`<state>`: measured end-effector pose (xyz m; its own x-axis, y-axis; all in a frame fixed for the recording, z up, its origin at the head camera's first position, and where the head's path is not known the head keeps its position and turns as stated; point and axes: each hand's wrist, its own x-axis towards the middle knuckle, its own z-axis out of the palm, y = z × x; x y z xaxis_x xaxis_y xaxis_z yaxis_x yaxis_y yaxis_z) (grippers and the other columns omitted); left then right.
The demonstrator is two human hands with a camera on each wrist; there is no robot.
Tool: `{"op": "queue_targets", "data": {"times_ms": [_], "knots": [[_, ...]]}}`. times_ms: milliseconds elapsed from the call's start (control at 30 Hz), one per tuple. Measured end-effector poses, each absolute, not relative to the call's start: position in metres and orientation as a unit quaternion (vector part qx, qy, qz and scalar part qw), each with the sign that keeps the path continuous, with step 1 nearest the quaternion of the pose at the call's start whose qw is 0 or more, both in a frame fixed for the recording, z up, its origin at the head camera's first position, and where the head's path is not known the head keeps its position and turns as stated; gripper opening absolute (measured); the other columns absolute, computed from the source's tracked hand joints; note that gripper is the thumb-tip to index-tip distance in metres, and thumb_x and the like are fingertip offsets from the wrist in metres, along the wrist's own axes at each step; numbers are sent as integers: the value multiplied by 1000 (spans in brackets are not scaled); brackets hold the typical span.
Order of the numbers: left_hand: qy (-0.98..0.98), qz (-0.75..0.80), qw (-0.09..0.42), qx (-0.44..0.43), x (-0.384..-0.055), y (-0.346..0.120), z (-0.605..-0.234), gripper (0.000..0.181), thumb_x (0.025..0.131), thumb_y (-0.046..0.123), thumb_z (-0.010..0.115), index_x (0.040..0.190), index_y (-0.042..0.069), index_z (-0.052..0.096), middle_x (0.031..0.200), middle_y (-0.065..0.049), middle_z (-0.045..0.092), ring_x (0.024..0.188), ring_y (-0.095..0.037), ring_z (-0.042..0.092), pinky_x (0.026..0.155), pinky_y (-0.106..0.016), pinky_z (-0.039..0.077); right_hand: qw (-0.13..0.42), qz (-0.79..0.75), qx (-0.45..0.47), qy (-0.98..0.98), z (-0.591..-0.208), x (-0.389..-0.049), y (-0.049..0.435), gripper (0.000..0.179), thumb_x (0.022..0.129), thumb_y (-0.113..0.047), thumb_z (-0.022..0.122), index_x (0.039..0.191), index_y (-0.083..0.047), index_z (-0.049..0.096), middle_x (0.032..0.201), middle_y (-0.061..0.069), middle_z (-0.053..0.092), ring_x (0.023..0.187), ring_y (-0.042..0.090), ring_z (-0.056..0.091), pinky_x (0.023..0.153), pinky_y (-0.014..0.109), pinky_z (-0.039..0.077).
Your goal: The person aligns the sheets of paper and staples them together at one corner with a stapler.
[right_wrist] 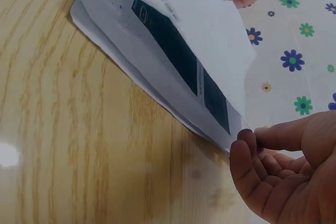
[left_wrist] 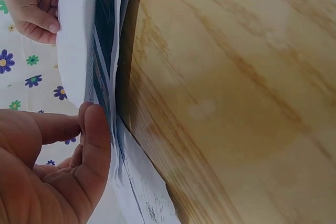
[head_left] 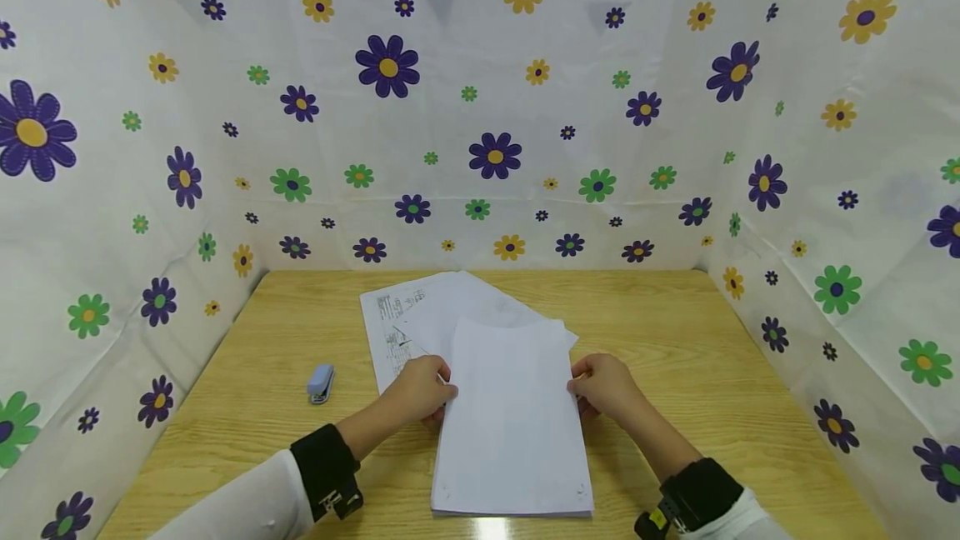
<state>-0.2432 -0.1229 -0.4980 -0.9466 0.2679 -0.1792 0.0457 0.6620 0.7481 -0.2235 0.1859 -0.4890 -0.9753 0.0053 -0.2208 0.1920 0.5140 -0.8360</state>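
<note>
A stack of white paper (head_left: 513, 427) lies in front of me at the table's near edge. My left hand (head_left: 418, 390) pinches its left edge between thumb and fingers. At the right edge, my right hand (head_left: 609, 390) pinches the white top paper. In the right wrist view this white paper (right_wrist: 210, 30) is raised off the sheets below. Beneath it shows a sheet with a dark green printed block (right_wrist: 173, 51). The left wrist view shows the edges of several layers beside my left fingers (left_wrist: 97, 129).
Behind the stack, more loose sheets (head_left: 487, 298) lie fanned out, with a printed and handwritten page (head_left: 386, 332) at their left. A small light-blue stapler (head_left: 321, 382) stands left on the wooden table (head_left: 660, 315). Flower-patterned cloth (head_left: 465, 115) encloses the back and sides.
</note>
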Motion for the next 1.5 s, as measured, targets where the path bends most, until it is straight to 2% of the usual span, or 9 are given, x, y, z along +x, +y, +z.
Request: {"op": "queue_targets", "data": {"times_ms": [500,1033,1333,1500], "knots": [[929,340,133,58,-244,-120,-502,15,93,13,71,92,2,61,60,-7,62,49,-17,63,43,-24,49,81,-423,49,901,-496,-226,183,15,90,1,69,104,6,67,68,9,67,54,19,64,51,32,55],[934,327,137,53,-244,-122,-502,17,92,12,70,83,4,59,56,-6,60,45,-16,59,39,-24,45,85,-415,60,904,-509,-228,182,10,89,-2,73,97,2,67,74,8,68,59,18,66,51,31,56],[932,327,147,52,-243,-123,-500,17,94,13,69,85,3,59,57,-7,60,46,-18,61,41,-25,48,85,-397,80,911,-509,-230,181,13,90,-4,74,97,1,66,74,9,66,60,19,64,51,29,56],[930,335,144,47,-246,-125,-496,20,96,17,68,96,-1,62,64,-8,61,51,-19,61,44,-25,48,78,-378,73,920,-505,-234,180,15,91,-7,74,100,2,66,73,9,65,58,19,62,50,27,53]]}}
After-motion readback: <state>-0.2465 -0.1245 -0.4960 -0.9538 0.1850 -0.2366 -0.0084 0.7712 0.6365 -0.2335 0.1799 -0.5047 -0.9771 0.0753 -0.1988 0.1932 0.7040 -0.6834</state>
